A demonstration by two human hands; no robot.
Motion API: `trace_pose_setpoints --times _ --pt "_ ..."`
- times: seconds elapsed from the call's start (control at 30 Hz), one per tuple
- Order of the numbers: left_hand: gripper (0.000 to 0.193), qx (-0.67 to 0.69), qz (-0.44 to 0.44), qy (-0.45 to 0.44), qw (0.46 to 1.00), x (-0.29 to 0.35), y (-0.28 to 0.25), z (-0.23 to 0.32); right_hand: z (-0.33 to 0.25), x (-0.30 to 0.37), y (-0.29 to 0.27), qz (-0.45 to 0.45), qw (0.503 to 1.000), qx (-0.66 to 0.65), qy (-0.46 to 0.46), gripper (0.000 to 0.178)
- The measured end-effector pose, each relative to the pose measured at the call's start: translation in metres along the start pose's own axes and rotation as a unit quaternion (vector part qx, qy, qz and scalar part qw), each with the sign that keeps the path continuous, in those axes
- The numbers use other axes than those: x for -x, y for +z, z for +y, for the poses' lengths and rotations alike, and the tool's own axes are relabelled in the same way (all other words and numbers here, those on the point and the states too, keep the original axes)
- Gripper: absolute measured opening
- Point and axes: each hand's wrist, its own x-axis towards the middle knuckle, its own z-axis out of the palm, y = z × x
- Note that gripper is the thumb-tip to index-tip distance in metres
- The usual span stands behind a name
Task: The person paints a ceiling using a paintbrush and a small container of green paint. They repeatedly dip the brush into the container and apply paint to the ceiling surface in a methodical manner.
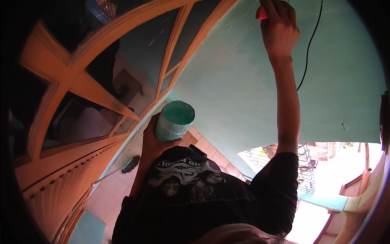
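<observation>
My left hand [151, 136] is wrapped around a translucent plastic container [172, 131] with an open, cut-looking top. Green liquid that looks like paint [178, 112] shows inside it. Raised high at the top of the view, my right hand [280, 34] is closed on a red handle [261, 14]. The working end of that red-handled tool is hidden by the hand and the picture's upper edge, so I cannot make out its kind. Behind the hand spreads a pale green wall [243, 73].
Orange-framed dark glass panels [67, 65] stand along the left. A black cable [310, 40] hangs down the wall. On the tiled floor [107, 191] lies a broom [131, 164] with dark bristles. Wire racks [306, 171] stand by the bright opening at lower right.
</observation>
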Motion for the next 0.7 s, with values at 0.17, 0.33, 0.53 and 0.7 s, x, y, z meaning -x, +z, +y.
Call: trace_pose_setpoints --times 0.17,0.33,0.53,0.7 --pt "0.093 0.036 -0.029 0.016 0.999 -0.007 0.004 -0.003 -0.022 0.036 0.061 -0.099 0.990 0.074 -0.066 0.013" --pt "0.094 0.033 -0.021 0.026 0.999 -0.003 0.000 -0.004 -0.079 0.098 0.088 -0.236 0.949 0.077 -0.195 0.009" --pt "0.094 0.011 0.026 0.032 0.999 0.015 -0.008 0.003 -0.046 0.042 0.017 -0.196 0.978 -0.078 0.003 0.028" --pt "0.093 0.026 0.039 0.020 0.999 0.022 -0.012 0.000 -0.009 0.005 0.003 -0.058 0.995 0.079 -0.028 0.028"
